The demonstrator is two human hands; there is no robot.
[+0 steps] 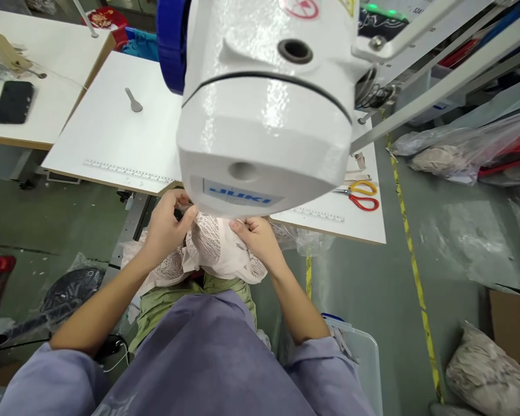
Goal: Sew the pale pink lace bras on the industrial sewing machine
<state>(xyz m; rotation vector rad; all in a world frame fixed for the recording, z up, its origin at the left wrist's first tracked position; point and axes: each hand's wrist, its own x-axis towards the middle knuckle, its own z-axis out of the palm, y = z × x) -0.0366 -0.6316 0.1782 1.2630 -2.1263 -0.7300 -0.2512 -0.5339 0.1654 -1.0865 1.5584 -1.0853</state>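
A pale pink lace bra point(219, 245) hangs over my lap, its upper edge just under the head of a white sewing machine point(264, 133). My left hand point(169, 222) pinches the bra's edge between thumb and fingers, close to the machine's left underside. On the other side, my right hand point(257, 237) grips the bra with the thumb on top and the fingers partly beneath the cloth. The machine head covers the needle area and some of the fabric.
Yellow-and-red-handled scissors point(364, 195) lie on the white table point(156, 127) at right, near small fabric scraps point(359, 167). A small grey tool point(133, 100) rests at left. A clear plastic bin point(366, 352) stands beside my right elbow, and a filled bag point(489, 370) sits on the floor.
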